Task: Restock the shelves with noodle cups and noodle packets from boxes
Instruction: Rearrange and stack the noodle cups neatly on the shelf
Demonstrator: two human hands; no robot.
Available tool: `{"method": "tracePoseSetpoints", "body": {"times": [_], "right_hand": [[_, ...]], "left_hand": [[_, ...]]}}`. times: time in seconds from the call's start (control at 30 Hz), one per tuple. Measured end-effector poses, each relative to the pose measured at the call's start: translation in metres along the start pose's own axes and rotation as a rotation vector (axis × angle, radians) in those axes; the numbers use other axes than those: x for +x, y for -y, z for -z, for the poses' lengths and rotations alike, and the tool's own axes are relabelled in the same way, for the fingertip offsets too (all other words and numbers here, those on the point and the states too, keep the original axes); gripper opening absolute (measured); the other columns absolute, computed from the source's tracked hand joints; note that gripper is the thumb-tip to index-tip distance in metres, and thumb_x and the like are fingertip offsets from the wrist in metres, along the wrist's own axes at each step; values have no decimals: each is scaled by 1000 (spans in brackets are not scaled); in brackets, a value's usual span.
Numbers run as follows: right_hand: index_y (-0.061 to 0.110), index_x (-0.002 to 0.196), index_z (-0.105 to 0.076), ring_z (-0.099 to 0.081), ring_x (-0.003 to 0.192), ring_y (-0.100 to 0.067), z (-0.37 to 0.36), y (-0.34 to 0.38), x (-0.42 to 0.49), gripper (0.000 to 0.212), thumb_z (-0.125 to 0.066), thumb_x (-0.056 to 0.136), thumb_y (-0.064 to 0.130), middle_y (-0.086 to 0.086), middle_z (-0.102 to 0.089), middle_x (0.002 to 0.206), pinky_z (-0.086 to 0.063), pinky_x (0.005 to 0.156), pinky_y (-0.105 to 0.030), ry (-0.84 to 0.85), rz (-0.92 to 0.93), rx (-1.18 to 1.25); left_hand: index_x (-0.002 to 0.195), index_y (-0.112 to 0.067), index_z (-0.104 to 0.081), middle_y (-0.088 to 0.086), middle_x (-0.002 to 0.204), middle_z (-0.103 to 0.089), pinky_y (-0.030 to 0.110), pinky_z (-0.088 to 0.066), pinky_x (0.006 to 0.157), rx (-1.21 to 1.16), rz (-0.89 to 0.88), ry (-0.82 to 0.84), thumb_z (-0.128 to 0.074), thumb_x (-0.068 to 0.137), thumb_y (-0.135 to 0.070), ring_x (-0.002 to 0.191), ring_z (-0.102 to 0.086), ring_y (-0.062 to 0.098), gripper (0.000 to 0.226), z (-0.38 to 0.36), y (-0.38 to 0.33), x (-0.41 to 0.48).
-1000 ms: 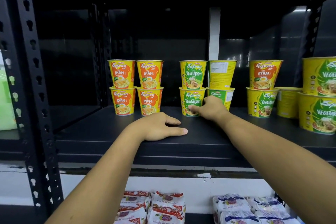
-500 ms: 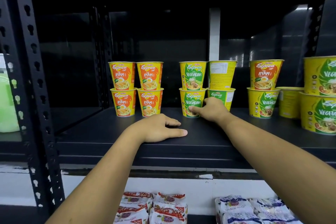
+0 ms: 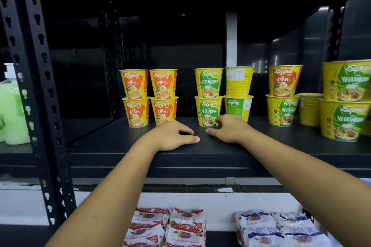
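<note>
- Resting on the black shelf (image 3: 112, 146), the left hand (image 3: 172, 136) lies with its grip slack and empty, thumb stretched toward the right hand (image 3: 230, 129)
- The right hand curls at the foot of the lower Vegetarian cup (image 3: 208, 111), mid-shelf; whether that grip has closed on the cup or merely brushes it cannot be told
- A careless nudge or tug at the base risks toppling the upper Vegetarian cup (image 3: 208, 82), which merely sits on the lower one's lid
- A falling cup could strike the Ayam cups (image 3: 149, 98) stacked to the left or the backward-facing cups (image 3: 239, 94) just beside, or drop to the noodle packets (image 3: 186, 224) on the level below
</note>
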State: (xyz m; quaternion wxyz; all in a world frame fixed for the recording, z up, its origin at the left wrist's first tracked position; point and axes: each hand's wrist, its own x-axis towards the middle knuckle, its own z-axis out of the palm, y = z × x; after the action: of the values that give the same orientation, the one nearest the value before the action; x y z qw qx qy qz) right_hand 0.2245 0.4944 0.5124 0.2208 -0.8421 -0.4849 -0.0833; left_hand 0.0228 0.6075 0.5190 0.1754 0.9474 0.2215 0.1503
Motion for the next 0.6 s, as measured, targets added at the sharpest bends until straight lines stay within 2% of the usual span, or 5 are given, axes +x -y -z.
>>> {"method": "tracePoseSetpoints", "body": {"times": [0.1,0.23,0.4,0.6], "right_hand": [[21,138,-60,-58,122,-24,9,0,-21,63,-60,92,63,-3,-63,134,-50,102,-39,87,43,-5],[25,134,-64,-57,120,-19,30,-10,-53,51,-53,98,60,0,-64,134,-46,104,-36,193,112,4],[30,150,-49,-45,140,-20,55,-32,-83,65,-41,99,69,2,-48,155,-34,113,-33,294,67,-57],[40,156,-37,-34,149,-20,66,-57,-87,70,-35,95,76,6,-36,164,-25,119,-36,334,39,-95]], "left_hand": [[133,-31,-69,-11,142,-61,24,-37,95,4,-2,-8,-66,92,-60,114,-49,3,50,0,0,0],[132,-31,-70,-11,141,-61,26,-39,96,32,-13,-18,-65,93,-60,116,-50,4,49,0,-3,-2],[127,-29,-72,-10,133,-66,28,-43,97,80,-36,-28,-62,96,-57,114,-56,8,43,-3,-6,-4],[135,-27,-67,-6,141,-63,35,-43,107,201,-33,-1,-52,102,-56,128,-55,18,47,-6,-18,1]]}}
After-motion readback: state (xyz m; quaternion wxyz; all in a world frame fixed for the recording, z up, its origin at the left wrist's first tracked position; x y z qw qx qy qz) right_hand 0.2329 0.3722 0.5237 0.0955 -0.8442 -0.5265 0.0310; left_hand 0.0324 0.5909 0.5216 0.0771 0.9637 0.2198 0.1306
